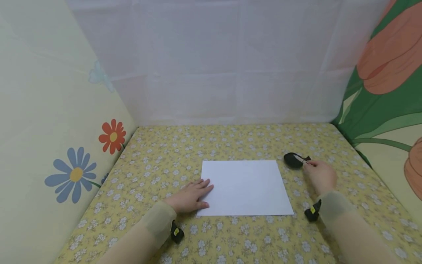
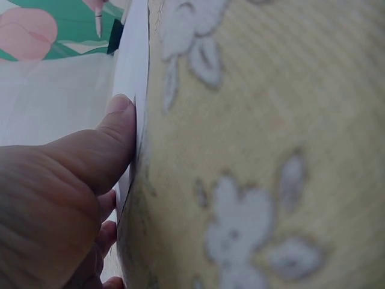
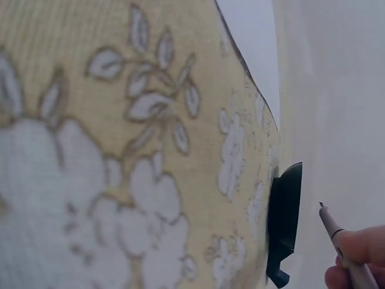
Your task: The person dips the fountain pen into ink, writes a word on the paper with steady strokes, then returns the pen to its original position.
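A blank white sheet of paper (image 1: 247, 187) lies on the flowered cloth in front of me. On its left edge rests my left hand (image 1: 192, 196), fingers spread and straight, the thumb (image 2: 117, 132) lying along the sheet in the left wrist view. Off to the right, my right hand (image 1: 321, 176) pinches a slim light-grey pen (image 3: 332, 227) with a thin dark tip. That tip points at a small black dish (image 1: 291, 160) with a rounded body and a narrow tail; in the right wrist view the pen stands apart from the dish's rim.
A yellow cloth with white flowers (image 1: 158, 157) covers the table. White fabric (image 1: 230, 73) hangs behind it, and flower-printed panels (image 1: 76, 174) stand on both sides. Small black wrist cameras (image 1: 177, 233) sit on both wrists.
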{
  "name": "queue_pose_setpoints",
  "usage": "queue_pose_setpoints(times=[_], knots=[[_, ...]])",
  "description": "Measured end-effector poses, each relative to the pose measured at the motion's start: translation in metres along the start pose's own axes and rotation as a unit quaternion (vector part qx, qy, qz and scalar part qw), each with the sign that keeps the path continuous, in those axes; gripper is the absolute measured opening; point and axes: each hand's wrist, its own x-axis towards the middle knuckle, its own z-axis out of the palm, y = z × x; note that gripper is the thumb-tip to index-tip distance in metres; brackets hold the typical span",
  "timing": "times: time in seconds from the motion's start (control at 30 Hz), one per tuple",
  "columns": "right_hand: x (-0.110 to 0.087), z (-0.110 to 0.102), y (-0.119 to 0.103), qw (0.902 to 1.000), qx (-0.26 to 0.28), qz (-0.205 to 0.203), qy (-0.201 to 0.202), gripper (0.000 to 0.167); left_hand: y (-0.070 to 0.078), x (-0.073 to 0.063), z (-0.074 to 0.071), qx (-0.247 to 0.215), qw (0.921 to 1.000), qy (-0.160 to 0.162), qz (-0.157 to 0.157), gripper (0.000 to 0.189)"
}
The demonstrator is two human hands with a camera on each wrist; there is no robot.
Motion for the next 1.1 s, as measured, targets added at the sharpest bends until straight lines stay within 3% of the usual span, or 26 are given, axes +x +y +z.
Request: queue_pose_setpoints(times=[0.37,0.6,1.1], knots=[[0.005,-0.012,-0.007,0.9956,-0.070,-0.034,-0.053,0.044,-0.001,0.000,0.001,-0.004,1.0000,-0.003,-0.002,0.069],[0.010,-0.015,-0.011,0.9918,-0.100,-0.032,-0.073,0.042,-0.002,0.000,0.000,-0.012,0.9999,-0.006,-0.004,0.069],[0.017,-0.012,-0.013,0.9891,-0.114,-0.026,-0.090,0.040,-0.001,-0.001,0.000,-0.016,0.9999,-0.005,0.000,0.069]])
